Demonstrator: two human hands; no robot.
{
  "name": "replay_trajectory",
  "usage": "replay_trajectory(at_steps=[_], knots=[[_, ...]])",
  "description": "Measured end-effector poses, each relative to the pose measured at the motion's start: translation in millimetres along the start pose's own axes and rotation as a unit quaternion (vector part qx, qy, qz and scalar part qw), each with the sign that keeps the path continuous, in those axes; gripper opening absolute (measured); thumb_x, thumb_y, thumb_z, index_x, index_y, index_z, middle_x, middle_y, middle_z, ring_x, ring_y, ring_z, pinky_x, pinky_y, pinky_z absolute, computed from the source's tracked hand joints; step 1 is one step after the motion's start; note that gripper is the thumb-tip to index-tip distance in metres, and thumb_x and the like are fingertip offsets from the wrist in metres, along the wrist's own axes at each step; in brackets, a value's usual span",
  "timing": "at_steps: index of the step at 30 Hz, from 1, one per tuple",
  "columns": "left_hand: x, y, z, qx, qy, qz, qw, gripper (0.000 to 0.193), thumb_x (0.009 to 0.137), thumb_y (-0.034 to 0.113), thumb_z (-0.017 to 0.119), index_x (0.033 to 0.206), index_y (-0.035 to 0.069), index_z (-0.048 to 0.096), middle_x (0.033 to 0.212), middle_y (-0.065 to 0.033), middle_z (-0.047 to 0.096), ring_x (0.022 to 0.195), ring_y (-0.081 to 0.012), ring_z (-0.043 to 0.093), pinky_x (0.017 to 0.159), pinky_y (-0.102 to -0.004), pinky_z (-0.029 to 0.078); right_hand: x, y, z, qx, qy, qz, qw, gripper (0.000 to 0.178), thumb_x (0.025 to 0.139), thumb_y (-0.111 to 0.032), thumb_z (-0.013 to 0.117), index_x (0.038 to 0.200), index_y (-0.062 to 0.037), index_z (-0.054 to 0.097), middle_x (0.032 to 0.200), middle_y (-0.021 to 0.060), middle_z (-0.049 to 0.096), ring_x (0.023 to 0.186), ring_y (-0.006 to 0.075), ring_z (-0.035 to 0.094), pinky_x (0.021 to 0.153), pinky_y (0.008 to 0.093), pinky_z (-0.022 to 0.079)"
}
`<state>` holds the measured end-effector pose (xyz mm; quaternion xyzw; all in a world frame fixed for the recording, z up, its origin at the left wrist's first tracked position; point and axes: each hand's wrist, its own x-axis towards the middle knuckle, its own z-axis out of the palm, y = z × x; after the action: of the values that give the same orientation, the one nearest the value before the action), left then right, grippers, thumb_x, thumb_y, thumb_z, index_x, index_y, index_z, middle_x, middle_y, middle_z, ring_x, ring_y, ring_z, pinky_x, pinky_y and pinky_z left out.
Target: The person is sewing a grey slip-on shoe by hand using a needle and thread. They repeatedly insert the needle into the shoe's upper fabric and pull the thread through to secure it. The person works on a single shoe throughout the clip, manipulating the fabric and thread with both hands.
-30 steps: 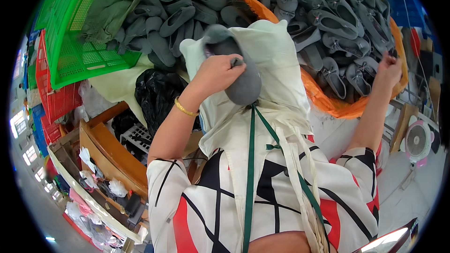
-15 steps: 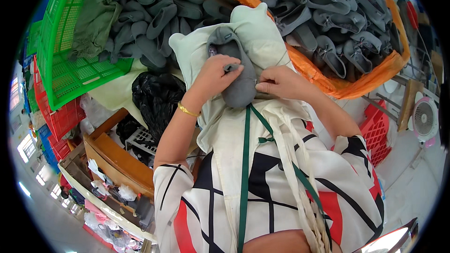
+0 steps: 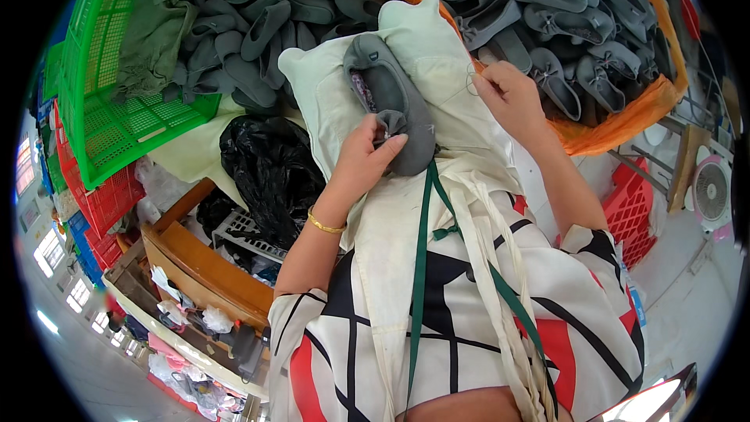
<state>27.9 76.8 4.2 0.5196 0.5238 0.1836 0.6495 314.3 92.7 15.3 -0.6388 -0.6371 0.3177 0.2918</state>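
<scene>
A grey slip-on shoe (image 3: 416, 141) lies on a pale, cushion-like cloth bundle (image 3: 312, 82) in front of me, its heel pointing away. My left hand (image 3: 363, 155) pinches the edge of the shoe's opening near the toe, bunching the fabric up. A small light mark, perhaps stitching, shows on the upper beside that hand. Off to the right of the shoe, my right hand (image 3: 509, 100) is raised with thumb and fingers pressed together. From its fingertips a fine thread (image 3: 470, 80) curls in a small loop. Any needle is too small to make out.
Grey shoes (image 3: 269, 31) are heaped beyond the bundle; more with bows fill an orange sack (image 3: 660, 113) at far right. Left are a green crate (image 3: 86, 133), a black plastic bag (image 3: 262, 164) and a wooden drawer (image 3: 207, 266). A fan (image 3: 709, 187) stands right.
My right hand has moved from beside the shoe up and to the right. My left hand still grips the shoe, lower toward the toe, and its opening shows more.
</scene>
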Motion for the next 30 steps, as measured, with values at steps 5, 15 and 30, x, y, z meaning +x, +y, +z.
replay_trajectory(at_steps=[5, 15, 30], knots=[[-8.0, -5.5, -1.5, -0.183, 0.03, -0.076, 0.98, 0.028, 0.097, 0.018, 0.065, 0.116, -0.003, 0.06, 0.091, -0.005, 0.066, 0.077, -0.0115, 0.062, 0.066, -0.0241, 0.053, -8.3, -6.2, 10.4, 0.169, -0.024, 0.121, 0.978, 0.016, 0.098, -0.014, 0.06, 0.103, 0.0003, 0.065, 0.083, 0.0103, 0.065, 0.079, 0.0167, 0.064, 0.072, 0.0287, 0.048], [-14.1, -37.3, 3.7, -0.506, -0.001, -0.149, 0.85, 0.022, 0.102, 0.017, 0.058, 0.114, 0.0, 0.064, 0.096, -0.0089, 0.071, 0.075, -0.0121, 0.065, 0.061, -0.0233, 0.055, -24.7, -52.2, 53.2, 0.146, -0.245, 0.056, 0.957, 0.013, 0.094, -0.015, 0.06, 0.102, -0.008, 0.068, 0.079, 0.0139, 0.067, 0.069, 0.0299, 0.065, 0.067, 0.0352, 0.052], [-12.9, -39.1, 3.3, -0.534, -0.002, -0.192, 0.823, 0.023, 0.104, 0.022, 0.056, 0.111, 0.001, 0.063, 0.096, -0.006, 0.069, 0.076, -0.0126, 0.062, 0.061, -0.0249, 0.052, -24.8, -48.1, 68.3, 0.116, -0.217, 0.002, 0.969, 0.016, 0.09, -0.013, 0.059, 0.101, -0.0077, 0.07, 0.081, 0.0166, 0.068, 0.072, 0.0358, 0.066, 0.067, 0.041, 0.053]])
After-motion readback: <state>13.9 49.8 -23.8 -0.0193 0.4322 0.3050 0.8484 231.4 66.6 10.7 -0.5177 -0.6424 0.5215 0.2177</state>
